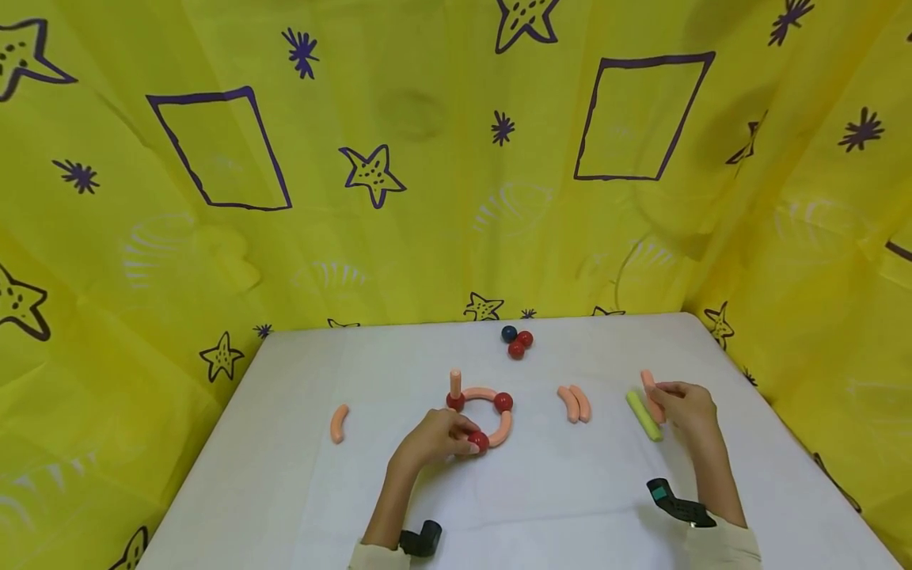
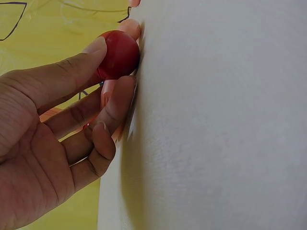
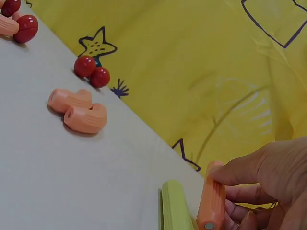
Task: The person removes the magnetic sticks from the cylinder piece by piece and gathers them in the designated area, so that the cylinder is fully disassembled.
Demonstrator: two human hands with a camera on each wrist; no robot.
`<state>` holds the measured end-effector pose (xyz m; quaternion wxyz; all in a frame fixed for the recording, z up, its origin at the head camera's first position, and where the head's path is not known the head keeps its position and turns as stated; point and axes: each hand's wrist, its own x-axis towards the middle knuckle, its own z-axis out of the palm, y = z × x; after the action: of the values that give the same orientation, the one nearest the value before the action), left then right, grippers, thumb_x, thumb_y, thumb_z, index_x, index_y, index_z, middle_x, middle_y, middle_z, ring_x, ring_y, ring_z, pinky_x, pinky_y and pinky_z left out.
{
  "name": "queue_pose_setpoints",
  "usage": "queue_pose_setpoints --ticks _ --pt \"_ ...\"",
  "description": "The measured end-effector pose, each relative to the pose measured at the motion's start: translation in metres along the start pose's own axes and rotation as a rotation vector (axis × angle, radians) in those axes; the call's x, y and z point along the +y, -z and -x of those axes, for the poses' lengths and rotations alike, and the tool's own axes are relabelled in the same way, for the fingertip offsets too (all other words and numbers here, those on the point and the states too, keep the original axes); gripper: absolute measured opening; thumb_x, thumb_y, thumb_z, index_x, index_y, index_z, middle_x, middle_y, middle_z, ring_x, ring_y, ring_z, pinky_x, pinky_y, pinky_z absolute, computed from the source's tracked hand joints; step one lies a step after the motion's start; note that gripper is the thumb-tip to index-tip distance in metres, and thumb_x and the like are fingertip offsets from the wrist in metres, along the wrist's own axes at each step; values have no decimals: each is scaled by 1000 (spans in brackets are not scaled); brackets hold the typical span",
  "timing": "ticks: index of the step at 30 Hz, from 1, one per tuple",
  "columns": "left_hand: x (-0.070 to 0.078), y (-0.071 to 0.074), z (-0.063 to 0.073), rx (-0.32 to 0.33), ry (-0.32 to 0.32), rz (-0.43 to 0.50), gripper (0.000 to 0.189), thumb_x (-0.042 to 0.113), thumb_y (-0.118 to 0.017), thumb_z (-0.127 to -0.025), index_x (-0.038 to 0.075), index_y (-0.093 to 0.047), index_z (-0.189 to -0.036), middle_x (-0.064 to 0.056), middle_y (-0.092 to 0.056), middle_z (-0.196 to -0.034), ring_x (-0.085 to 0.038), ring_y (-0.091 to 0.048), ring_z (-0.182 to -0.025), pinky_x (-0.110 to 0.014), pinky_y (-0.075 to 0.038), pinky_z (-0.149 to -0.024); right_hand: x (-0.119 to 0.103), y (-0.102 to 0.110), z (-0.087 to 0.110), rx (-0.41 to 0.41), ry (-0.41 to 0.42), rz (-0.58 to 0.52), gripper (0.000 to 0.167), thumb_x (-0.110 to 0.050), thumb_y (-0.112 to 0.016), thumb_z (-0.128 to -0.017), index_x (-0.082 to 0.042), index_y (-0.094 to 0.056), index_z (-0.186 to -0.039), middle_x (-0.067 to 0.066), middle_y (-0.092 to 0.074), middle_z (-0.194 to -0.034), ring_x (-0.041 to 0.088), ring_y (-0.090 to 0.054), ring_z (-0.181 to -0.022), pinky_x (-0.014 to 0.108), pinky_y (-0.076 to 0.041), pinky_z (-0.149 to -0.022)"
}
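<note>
My left hand (image 1: pixel 436 438) pinches a red ball (image 2: pixel 121 55) between thumb and fingers, low over the table. That ball meets the near end of a curved pink piece (image 1: pixel 502 428), part of a ring-like chain with two more red balls. A pink stick (image 1: pixel 455 383) stands upright on the chain's left ball (image 1: pixel 455 402). At the right, my right hand (image 1: pixel 687 405) holds a pink stick (image 3: pixel 212 196) by thumb and fingers, with a metallic dot on its end. Just left of it lies a light green stick (image 1: pixel 644 416).
Two curved pink pieces (image 1: pixel 574 404) lie together right of the ring. A single curved pink piece (image 1: pixel 339 423) is on the left. Two red balls (image 1: pixel 524 339) and a dark blue ball (image 1: pixel 509 333) cluster toward the back edge. A yellow patterned curtain (image 1: pixel 427 237) surrounds the white table (image 1: pixel 285 475).
</note>
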<state>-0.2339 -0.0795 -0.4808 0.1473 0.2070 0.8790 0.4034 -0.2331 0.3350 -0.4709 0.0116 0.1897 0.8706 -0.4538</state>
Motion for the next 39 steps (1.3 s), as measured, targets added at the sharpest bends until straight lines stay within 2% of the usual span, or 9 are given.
queue_pose_setpoints --ticks 8,18,30,39 --pt "2 2 0 -2 -5 -9 26 15 -78 -83 3 -75 -105 -2 -71 -81 -8 -56 -67 -19 -45 -61 11 0 -5 -45 -65 -5 59 -33 -60 -94 15 -51 -128 34 -49 -128 36 -47 -107 32 -43 -78" --pt "4 1 0 -3 17 -12 24 16 -78 -83 5 -75 -104 -1 -72 -86 -11 -55 -72 -21 -43 -63 15 -2 -6 -36 -37 34 61 -39 -65 -92 14 -57 -120 31 -56 -117 32 -50 -99 26 -42 -66" --pt "3 -1 0 2 33 8 25 15 -79 -82 4 -75 -105 -2 -72 -86 -12 -56 -72 -21 -45 -63 15 -2 -4 -22 15 62 53 -33 -63 -93 14 -60 -117 34 -56 -121 36 -51 -102 28 -40 -70" --pt "1 -1 0 2 16 -3 26 16 -79 -82 5 -75 -105 -1 -72 -85 -10 -55 -71 -21 -44 -63 17 -3 -5 -4 -20 38 54 -34 -62 -94 14 -58 -119 31 -57 -117 33 -50 -98 26 -43 -64"
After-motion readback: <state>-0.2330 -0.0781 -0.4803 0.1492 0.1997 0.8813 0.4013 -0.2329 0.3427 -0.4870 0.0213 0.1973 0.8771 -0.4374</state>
